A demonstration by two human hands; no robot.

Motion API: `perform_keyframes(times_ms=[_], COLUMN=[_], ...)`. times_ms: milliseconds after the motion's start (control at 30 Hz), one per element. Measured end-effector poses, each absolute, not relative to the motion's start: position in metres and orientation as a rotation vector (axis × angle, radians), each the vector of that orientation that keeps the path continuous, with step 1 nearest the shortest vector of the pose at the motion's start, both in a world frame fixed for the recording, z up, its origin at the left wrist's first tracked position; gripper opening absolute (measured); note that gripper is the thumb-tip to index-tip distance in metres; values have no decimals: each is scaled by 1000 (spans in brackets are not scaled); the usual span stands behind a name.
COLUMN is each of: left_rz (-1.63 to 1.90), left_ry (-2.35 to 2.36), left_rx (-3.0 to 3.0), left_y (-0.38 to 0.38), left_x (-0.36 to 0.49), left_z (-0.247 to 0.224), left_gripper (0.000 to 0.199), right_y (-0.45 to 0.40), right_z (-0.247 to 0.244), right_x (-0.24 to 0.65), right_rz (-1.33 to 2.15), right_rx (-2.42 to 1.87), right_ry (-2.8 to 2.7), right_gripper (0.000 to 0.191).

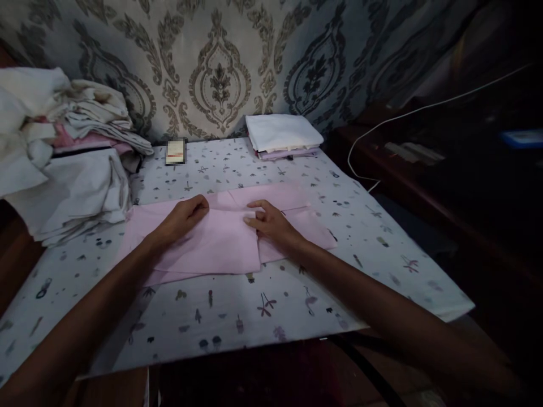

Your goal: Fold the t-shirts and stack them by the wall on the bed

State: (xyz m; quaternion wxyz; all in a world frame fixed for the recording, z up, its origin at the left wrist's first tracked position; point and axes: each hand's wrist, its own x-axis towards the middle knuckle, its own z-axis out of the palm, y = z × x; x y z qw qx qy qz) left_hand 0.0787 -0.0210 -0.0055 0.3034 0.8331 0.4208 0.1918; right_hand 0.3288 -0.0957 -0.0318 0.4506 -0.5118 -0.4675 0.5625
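A folded pale pink cloth (pixel 220 243) lies in front of me, with its layers overlapping and its upper flap stretched between my hands. My left hand (pixel 182 219) is closed on the far edge of this flap, fingertips curled under and thumb pressed against them. At the flap's far right corner, my right hand (pixel 269 223) pinches the fabric, its index finger held out and slightly apart from the thumb. Part of the cloth under both hands is hidden.
A printed sheet (pixel 271 308) covers the table. Piled pale fabrics (pixel 89 175) stand at the left, and a folded white stack (pixel 284 133) lies at the back right. A small box (pixel 175 152) sits near the patterned wall. A white cable (pixel 394 117) hangs at right.
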Motion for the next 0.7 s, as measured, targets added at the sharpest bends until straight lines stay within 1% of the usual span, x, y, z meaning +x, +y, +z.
perform_keyframes(times_ms=[100, 200, 367, 467, 567, 700], left_rz=[533, 603, 606, 569, 577, 617], left_ry=[1098, 1149, 1268, 1305, 1316, 1338], left_rx=[2194, 2150, 2183, 2223, 2230, 2211], left_y=[-17, -16, -19, -21, -21, -21], left_x=[76, 72, 68, 70, 72, 75], left_z=[-10, -13, -13, -12, -12, -12], left_gripper=[20, 22, 23, 24, 24, 24], right_y=[-94, -91, -96, -108, -118, -120], right_z=[-35, -39, -33, -22, -17, -25], right_x=[331, 329, 329, 331, 331, 330], right_rz=[1248, 1145, 1253, 1245, 1123, 903], right_rx=[-1262, -1262, -1313, -1377, -1418, -1375], right_ry=[-1328, -1364, -1294, -1415, -1618, -1723], right_gripper=[45, 42, 35, 45, 56, 50])
